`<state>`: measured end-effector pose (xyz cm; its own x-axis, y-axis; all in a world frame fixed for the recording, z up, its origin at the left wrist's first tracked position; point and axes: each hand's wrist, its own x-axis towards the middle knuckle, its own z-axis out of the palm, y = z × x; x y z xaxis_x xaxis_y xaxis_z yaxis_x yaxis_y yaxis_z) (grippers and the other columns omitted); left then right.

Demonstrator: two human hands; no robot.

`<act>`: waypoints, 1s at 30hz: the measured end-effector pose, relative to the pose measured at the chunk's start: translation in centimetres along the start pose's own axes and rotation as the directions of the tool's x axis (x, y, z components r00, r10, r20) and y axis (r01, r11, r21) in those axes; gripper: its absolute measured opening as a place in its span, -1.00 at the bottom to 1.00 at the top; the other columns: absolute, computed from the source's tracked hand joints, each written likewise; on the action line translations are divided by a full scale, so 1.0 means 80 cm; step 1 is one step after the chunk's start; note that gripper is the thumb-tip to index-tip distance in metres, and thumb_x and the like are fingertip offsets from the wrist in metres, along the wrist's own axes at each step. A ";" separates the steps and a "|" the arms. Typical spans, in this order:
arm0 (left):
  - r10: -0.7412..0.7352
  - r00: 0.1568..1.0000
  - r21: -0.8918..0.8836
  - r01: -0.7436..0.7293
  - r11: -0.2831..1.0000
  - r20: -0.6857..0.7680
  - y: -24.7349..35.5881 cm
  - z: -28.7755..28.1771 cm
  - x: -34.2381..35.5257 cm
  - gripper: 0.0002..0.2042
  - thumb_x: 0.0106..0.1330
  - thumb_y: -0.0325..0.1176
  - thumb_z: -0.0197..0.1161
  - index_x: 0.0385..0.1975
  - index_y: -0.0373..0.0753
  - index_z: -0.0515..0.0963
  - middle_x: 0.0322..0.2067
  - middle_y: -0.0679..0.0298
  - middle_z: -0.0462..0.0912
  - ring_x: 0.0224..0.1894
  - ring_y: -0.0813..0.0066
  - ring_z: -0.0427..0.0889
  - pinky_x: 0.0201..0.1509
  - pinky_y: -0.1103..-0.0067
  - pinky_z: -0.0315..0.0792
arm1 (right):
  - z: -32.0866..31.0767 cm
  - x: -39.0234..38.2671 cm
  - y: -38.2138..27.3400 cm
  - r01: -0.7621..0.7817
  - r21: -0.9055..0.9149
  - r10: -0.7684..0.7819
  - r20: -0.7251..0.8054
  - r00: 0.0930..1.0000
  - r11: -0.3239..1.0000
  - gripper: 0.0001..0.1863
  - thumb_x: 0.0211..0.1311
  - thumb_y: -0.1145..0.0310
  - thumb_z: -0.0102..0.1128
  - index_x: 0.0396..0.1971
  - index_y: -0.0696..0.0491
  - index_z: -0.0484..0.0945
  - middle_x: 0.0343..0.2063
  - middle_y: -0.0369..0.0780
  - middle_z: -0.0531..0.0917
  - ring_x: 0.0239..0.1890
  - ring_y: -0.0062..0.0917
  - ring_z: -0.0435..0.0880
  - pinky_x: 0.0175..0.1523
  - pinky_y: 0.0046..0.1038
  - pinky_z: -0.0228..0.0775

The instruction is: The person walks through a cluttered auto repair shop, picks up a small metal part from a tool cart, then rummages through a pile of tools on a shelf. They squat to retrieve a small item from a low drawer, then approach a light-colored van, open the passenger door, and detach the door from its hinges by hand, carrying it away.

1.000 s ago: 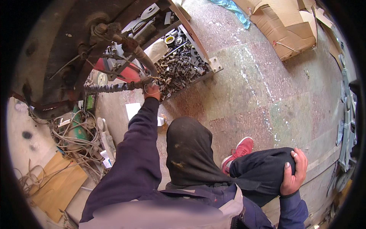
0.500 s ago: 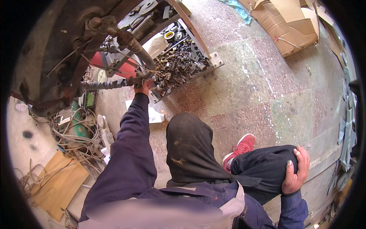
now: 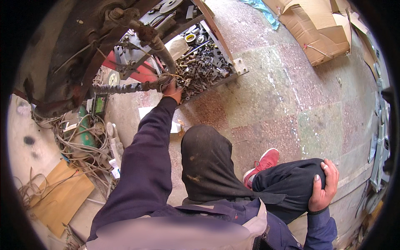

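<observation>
My left hand (image 3: 172, 91) reaches out at the near left corner of a metal tray (image 3: 211, 88) heaped with loose bolts and nuts (image 3: 200, 68). A wrapped cable bundle (image 3: 129, 88) and thin wires pass over that hand and hide most of its fingers, so what it holds, if anything, does not show. My right hand (image 3: 324, 187) rests on my bent right knee (image 3: 298, 177), its thumb apart from its fingers, with nothing in it.
A dark, greasy machine part (image 3: 62, 54) overhangs the upper left. Tangled cables (image 3: 71, 143) lie around a green cylinder (image 3: 86, 129), near a wooden board (image 3: 62, 198). Torn cardboard (image 3: 314, 37) lies at the far right. A roll of tape (image 3: 190, 38) sits among the hardware.
My left hand has moved a little right and toward the bolts at the tray's corner. The view has shifted slightly; my right hand stays on the knee.
</observation>
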<state>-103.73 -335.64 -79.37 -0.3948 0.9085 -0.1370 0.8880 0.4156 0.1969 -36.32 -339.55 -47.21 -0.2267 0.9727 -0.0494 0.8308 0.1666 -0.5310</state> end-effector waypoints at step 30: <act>-0.052 0.996 0.148 0.042 0.988 0.067 0.104 -0.042 -0.014 -0.50 0.41 -0.45 0.22 0.37 -0.28 0.46 0.29 -0.09 0.59 0.41 -0.08 0.49 0.55 0.15 0.30 | 0.003 0.004 0.003 -0.001 0.026 0.001 -0.002 1.000 1.000 -0.60 0.29 0.41 0.17 0.09 0.25 0.62 0.20 0.05 0.66 0.34 -0.01 0.54 0.52 -0.07 0.24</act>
<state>-96.68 -333.03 -74.34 -0.4241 0.8805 -0.2119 0.8957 0.4424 0.0456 -36.29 -339.23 -47.58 -0.2248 0.9732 -0.0479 0.8175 0.1617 -0.5528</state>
